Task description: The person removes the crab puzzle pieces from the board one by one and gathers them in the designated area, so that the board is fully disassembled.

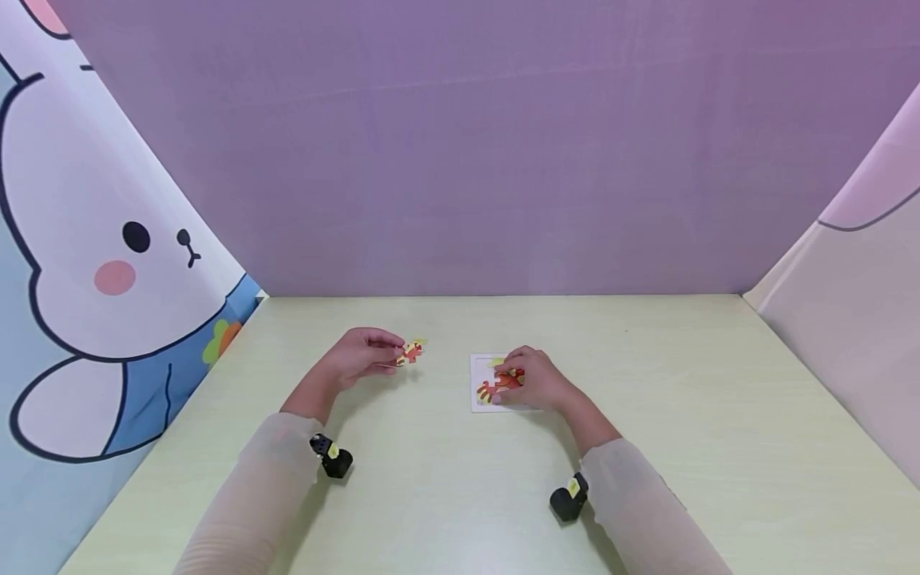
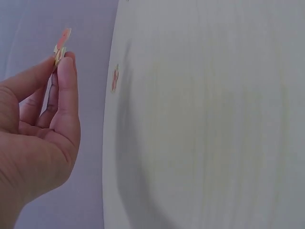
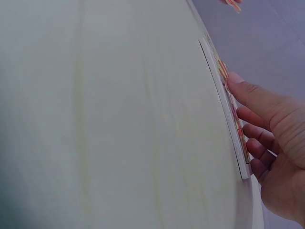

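My left hand (image 1: 365, 354) is raised above the table and pinches a small red and yellow puzzle piece (image 1: 411, 352) between thumb and fingertips. In the left wrist view the same piece stands edge-on at the fingertips. To its right, a white-framed jigsaw puzzle (image 1: 475, 359) lies flat on the table, with red, orange and yellow pieces inside. My right hand (image 1: 535, 379) rests over the puzzle's right part and hides it. In the right wrist view its thumb and fingertips touch the pieces, with the thumb straight.
A small coloured piece (image 2: 115, 78) lies on the table in the left wrist view. The pale table (image 1: 431, 495) meets a purple wall (image 1: 503, 160) at the back. Printed cloth panels (image 1: 79, 200) flank it. A black wrist camera (image 1: 334, 457) sits on each sleeve.
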A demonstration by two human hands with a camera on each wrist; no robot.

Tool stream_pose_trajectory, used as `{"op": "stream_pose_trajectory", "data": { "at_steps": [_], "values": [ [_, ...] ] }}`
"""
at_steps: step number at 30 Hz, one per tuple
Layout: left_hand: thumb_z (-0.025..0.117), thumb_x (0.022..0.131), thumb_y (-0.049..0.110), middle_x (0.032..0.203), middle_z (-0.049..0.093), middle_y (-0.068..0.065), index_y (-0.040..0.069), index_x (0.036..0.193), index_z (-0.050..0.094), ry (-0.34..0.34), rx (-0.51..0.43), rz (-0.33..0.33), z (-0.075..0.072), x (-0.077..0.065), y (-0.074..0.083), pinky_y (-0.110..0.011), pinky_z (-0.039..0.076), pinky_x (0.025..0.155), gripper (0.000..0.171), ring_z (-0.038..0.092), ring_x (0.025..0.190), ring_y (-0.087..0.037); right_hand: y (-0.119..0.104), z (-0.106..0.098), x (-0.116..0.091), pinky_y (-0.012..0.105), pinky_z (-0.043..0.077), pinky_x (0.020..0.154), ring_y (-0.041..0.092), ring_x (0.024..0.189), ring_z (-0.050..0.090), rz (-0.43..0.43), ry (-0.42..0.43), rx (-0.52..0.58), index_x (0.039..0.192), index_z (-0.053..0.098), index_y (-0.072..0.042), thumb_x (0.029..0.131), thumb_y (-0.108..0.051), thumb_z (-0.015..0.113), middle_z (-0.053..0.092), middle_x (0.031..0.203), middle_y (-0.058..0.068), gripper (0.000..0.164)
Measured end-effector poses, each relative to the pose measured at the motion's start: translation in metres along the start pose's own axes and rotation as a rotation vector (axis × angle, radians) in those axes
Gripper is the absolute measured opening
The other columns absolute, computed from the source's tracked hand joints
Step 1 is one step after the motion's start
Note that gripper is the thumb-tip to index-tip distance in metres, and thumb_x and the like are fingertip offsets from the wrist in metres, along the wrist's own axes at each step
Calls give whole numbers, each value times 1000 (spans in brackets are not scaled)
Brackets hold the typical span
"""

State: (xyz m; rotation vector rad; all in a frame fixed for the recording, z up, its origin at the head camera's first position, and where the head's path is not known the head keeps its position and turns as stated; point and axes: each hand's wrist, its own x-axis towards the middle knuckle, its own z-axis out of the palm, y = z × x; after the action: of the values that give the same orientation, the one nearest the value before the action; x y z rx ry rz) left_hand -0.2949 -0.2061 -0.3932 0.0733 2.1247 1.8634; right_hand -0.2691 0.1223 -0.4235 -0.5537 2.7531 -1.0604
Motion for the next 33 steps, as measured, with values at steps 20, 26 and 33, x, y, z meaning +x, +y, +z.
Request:
{"op": "stream_pose_trajectory", "data": {
  "at_steps": [20, 26, 33],
  "values": [
    [66, 86, -12, 107, 56, -14, -9, 124, 60, 91, 67, -11, -24, 20, -7, -32, 55, 83, 39, 63, 88, -18, 1, 1, 0, 44, 38, 105, 30, 125, 40, 17, -8, 11, 119, 71, -12, 77, -28, 85, 51, 131, 7, 47],
    [67, 87, -8, 113, 54, -15, -4, 124, 62, 125, 140, -45, -29, 25, -9, -33, 55, 84, 37, 63, 89, -18, 1, 0, -1, 44, 39, 104, 30, 125, 41, 17, -12, 21, 119, 71, -11, 76, -28, 86, 51, 131, 7, 48],
    [69, 86, -7, 113, 55, -14, -1, 121, 65, 157, 151, -75, -32, 30, -8, -33, 55, 84, 35, 61, 92, -21, 2, -1, 0, 45, 38, 104, 30, 125, 40, 16, -19, 4, 119, 71, -12, 77, -27, 85, 50, 132, 7, 48]
  ]
}}
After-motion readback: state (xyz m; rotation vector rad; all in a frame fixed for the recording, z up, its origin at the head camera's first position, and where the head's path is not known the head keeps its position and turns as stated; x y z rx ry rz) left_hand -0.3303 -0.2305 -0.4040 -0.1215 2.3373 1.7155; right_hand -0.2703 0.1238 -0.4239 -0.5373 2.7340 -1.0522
